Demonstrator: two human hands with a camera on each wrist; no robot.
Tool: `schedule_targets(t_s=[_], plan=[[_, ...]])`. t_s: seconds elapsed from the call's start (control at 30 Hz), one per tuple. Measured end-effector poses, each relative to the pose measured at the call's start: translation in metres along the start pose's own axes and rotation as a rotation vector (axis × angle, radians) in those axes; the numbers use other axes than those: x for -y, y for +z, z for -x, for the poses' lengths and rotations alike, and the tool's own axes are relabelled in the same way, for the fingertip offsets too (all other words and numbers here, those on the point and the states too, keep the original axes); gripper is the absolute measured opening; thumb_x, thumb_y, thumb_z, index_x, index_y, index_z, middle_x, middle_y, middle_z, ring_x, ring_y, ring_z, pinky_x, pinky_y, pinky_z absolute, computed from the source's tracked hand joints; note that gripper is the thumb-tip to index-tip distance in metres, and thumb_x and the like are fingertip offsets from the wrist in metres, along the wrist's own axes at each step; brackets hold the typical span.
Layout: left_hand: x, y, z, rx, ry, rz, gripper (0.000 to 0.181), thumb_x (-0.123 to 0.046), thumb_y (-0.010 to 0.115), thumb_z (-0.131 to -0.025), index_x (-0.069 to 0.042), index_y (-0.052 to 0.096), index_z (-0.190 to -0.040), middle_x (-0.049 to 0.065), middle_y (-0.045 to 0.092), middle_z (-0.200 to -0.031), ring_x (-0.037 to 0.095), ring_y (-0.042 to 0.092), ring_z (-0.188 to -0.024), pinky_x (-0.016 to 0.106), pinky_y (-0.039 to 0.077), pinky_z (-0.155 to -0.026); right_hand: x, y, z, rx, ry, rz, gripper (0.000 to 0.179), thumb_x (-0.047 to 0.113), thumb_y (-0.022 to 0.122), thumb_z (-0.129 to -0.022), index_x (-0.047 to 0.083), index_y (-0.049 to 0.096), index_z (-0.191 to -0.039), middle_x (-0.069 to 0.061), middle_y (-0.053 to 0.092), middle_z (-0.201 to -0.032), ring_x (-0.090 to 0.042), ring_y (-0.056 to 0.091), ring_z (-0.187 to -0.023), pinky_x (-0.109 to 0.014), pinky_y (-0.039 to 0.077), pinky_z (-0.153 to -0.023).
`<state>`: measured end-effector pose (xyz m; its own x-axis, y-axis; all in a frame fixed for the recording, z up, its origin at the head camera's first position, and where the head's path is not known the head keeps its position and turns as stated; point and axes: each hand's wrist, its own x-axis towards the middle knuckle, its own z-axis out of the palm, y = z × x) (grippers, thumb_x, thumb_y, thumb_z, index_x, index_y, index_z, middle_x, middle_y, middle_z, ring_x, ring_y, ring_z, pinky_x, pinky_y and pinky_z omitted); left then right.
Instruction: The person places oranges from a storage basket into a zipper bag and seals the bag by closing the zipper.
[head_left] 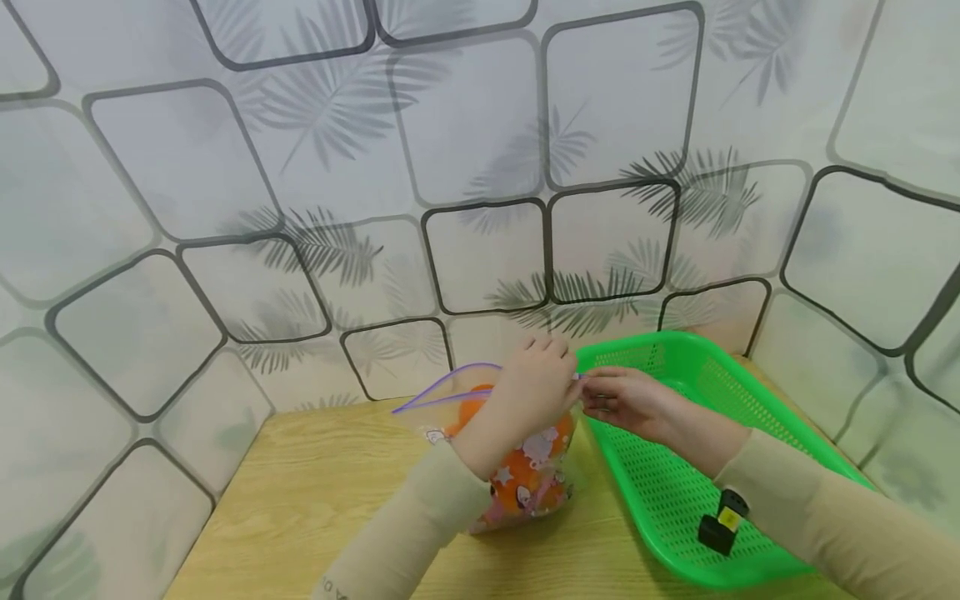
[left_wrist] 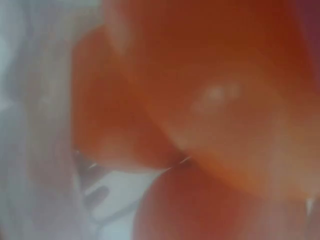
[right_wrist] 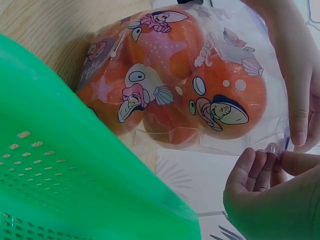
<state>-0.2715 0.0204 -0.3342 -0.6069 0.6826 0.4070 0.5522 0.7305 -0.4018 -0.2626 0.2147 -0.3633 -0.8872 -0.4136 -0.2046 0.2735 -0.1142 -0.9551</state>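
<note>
A clear zip bag point(head_left: 525, 467) with cartoon sea prints stands on the wooden table, full of round orange fruits point(right_wrist: 230, 100). Its purple zip edges point(head_left: 442, 400) spread apart on the left side and come together near my hands. My left hand point(head_left: 536, 375) reaches across the bag's top and pinches the zip edge close to the right corner. Just beside it, my right hand point(head_left: 630, 404) pinches that corner between thumb and fingers, as the right wrist view shows. Orange fruits point(left_wrist: 215, 100), blurred behind plastic, fill the left wrist view.
A green perforated plastic basket point(head_left: 637, 517) stands on the table point(head_left: 300, 483) right of the bag, under my right forearm. Patterned wall covering point(head_left: 480, 258) with leaves and rounded squares rises behind the table and along both sides.
</note>
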Motion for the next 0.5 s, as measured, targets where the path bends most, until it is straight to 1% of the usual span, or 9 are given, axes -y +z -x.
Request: schedule_targets(t_s=[0.07, 0.13, 0.3, 0.37, 0.43, 0.5], plan=[[0.0018, -0.0001, -0.0003, 0.021, -0.018, 0.043, 0.025, -0.041, 0.060, -0.106, -0.023, 0.076, -0.100, -0.006, 0.070, -0.105, 0.015, 0.067, -0.106, 0.032, 0.051, -0.102, 0.0000, 0.0006, -0.0002, 0.004, -0.007, 0.005, 0.026, 0.015, 0.051, -0.112, 0.021, 0.073, -0.100, 0.007, 0.070, -0.096, -0.007, 0.068, -0.090, -0.022, 0.059, -0.089], [0.0035, 0.0011, -0.0002, 0.018, -0.030, 0.075, 0.020, -0.037, 0.063, -0.105, -0.023, 0.076, -0.102, -0.006, 0.071, -0.105, 0.014, 0.066, -0.105, 0.032, 0.052, -0.101, -0.0004, 0.0012, -0.0005, 0.006, -0.020, 0.002, 0.025, 0.015, 0.052, -0.112, 0.021, 0.073, -0.099, 0.007, 0.070, -0.094, -0.006, 0.069, -0.089, -0.021, 0.059, -0.089], [0.0061, 0.0002, 0.0008, -0.022, -0.037, 0.107, 0.017, -0.034, 0.066, -0.103, -0.023, 0.076, -0.095, -0.006, 0.070, -0.098, 0.015, 0.066, -0.099, 0.032, 0.053, -0.098, -0.0028, 0.0013, -0.0009, 0.010, -0.053, -0.005, 0.025, 0.012, 0.052, -0.111, 0.020, 0.073, -0.099, 0.008, 0.072, -0.094, -0.004, 0.070, -0.088, -0.021, 0.059, -0.088], [0.0067, -0.0019, 0.0009, -0.022, -0.041, 0.120, 0.017, -0.034, 0.066, -0.103, -0.023, 0.075, -0.093, -0.006, 0.070, -0.097, 0.015, 0.066, -0.100, 0.032, 0.054, -0.099, -0.0039, 0.0015, -0.0010, 0.007, -0.063, 0.004, 0.025, 0.011, 0.053, -0.110, 0.021, 0.073, -0.098, 0.009, 0.072, -0.093, -0.005, 0.070, -0.088, -0.020, 0.059, -0.088], [0.0067, -0.0038, 0.0009, -0.007, -0.047, 0.134, 0.019, -0.034, 0.066, -0.103, -0.023, 0.075, -0.092, -0.006, 0.069, -0.097, 0.015, 0.066, -0.101, 0.033, 0.053, -0.101, -0.0055, 0.0017, -0.0017, 0.004, -0.075, 0.023, 0.025, 0.010, 0.055, -0.110, 0.021, 0.073, -0.098, 0.009, 0.071, -0.093, -0.005, 0.069, -0.087, -0.021, 0.059, -0.088], [0.0069, -0.0054, 0.0006, 0.023, -0.053, 0.148, 0.020, -0.035, 0.067, -0.103, -0.023, 0.075, -0.090, -0.006, 0.069, -0.098, 0.015, 0.066, -0.102, 0.034, 0.053, -0.102, -0.0073, 0.0024, -0.0026, 0.003, -0.087, 0.050, 0.023, 0.009, 0.056, -0.109, 0.022, 0.073, -0.098, 0.010, 0.070, -0.093, -0.005, 0.068, -0.085, -0.021, 0.059, -0.087]])
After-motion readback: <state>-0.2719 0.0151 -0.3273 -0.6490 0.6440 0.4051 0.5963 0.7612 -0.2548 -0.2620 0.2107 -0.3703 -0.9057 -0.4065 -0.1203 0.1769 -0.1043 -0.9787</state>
